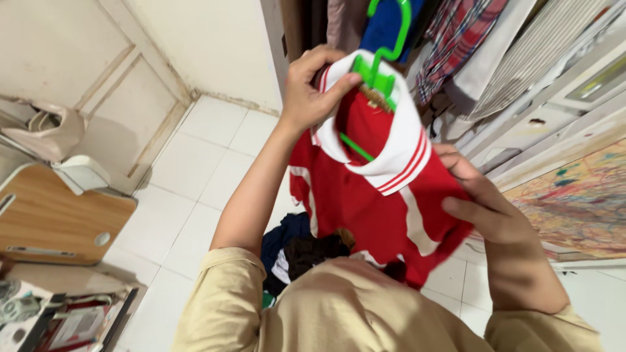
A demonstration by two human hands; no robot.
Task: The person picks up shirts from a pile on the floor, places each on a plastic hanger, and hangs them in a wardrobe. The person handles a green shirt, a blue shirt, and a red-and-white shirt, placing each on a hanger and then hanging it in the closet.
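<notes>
Below, white tiled floor (pixel 195 169), cream wall (pixel 208 39), wooden desk (pixel 52 221)

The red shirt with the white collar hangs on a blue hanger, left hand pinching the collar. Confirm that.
Not quite: the hanger is green, not blue, as the head view shows. The left hand does pinch the white collar of the red shirt.

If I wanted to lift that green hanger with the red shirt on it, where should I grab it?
Probably the green hanger by its hook neck, coming from above. That part pokes out of the white collar; the arms are buried inside the red shirt. The left hand already pinches the collar there, while the right hand holds the shoulder.
</notes>
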